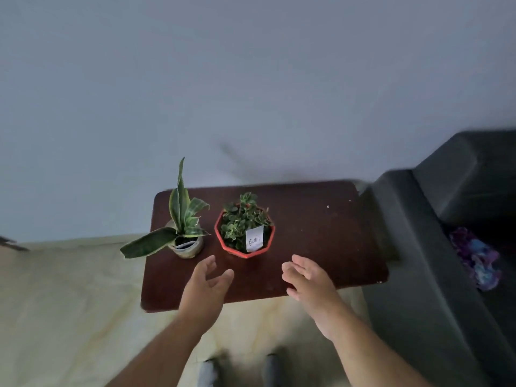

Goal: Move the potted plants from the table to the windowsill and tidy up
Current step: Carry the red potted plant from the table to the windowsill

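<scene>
Plants (212, 227) left on table (321, 233); right half bare; hands (259, 280) open, near

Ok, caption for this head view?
Both open hands, left and right, reach toward the red pot on the table.

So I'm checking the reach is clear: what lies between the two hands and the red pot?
Only bare tabletop. In the head view, left hand and right hand are open, short of the red pot, nothing between.

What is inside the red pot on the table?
The red pot holds a small leafy plant and a white tag standing at the near side. Foliage covers most of the soil; the tag's print is too small to read.
</scene>
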{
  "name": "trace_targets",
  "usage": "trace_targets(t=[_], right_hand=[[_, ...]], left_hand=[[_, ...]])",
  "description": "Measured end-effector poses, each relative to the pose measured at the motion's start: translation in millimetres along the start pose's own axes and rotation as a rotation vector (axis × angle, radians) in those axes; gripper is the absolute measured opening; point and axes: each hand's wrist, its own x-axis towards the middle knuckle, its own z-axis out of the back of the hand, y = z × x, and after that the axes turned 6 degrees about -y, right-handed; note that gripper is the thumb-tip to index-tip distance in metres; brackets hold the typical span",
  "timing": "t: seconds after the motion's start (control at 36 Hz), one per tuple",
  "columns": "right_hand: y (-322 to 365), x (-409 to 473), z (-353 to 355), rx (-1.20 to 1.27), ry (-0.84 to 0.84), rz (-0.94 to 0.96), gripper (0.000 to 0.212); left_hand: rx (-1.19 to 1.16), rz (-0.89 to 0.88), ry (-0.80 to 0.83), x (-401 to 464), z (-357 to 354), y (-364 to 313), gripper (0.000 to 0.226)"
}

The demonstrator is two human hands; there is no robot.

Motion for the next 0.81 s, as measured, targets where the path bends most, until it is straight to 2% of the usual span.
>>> trace_targets(t=[0.19, 0.42, 0.5, 0.56, 0.61, 0.69, 0.81], right_hand=[[-25, 91, -9, -0.102, 0.072, 0.013, 0.056], [-41, 166, -21, -0.194, 0.141, 0.092, 0.065], [-40, 180, -25, -0.196, 0.186, 0.128, 0.047], [-39, 187, -29, -0.184, 0.203, 0.137, 0.036], [-36, 191, -30, -0.165, 0.215, 0.145, 0.033], [-36, 192, -30, -0.16, 0.259, 0.143, 0.042], [-37, 190, -29, -0.137, 0.301, 0.132, 0.046]], left_hand=[[-0.012, 0.055, -0.107, 56, -35, 33, 0.063], [-0.163, 0.101, -0.181, 108, -59, 64, 0.073], [-0.178, 0.083, -0.181, 116, -63, 67, 0.074], [-0.196, 0.072, -0.175, 121, -64, 69, 0.07], [-0.211, 0.067, -0.159, 124, -64, 68, 0.056], [-0.205, 0.062, -0.155, 128, -64, 68, 0.035], [-0.212, 0.069, -0.174, 128, -67, 63, 0.03]])
